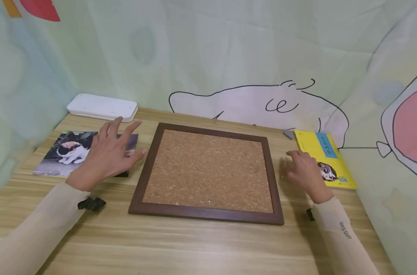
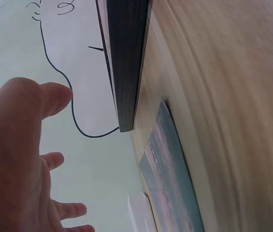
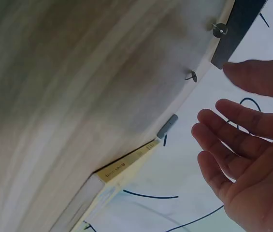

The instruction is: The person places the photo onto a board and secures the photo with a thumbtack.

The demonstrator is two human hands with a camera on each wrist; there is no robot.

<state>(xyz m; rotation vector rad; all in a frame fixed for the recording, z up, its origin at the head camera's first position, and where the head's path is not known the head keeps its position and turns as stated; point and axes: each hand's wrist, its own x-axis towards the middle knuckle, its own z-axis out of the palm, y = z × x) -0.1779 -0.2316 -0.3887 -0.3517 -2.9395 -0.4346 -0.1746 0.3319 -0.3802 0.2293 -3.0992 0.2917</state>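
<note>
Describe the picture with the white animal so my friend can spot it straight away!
Start at the big dark-framed corkboard in the middle. To its left in the head view, the left hand partly hides the flat picture. It shows a mostly white animal against a darker background, unlike the plain, thick white case behind it.

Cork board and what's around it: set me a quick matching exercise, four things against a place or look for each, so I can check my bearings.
1. Cork board
2. Cat photo
3. Thumbtacks
4. White case

A. Back left of the table
B. Between board and yellow book
C. Dark brown frame
D. Partly hidden by the left hand in the head view

Pairs: 1-C, 2-D, 3-B, 4-A
</note>
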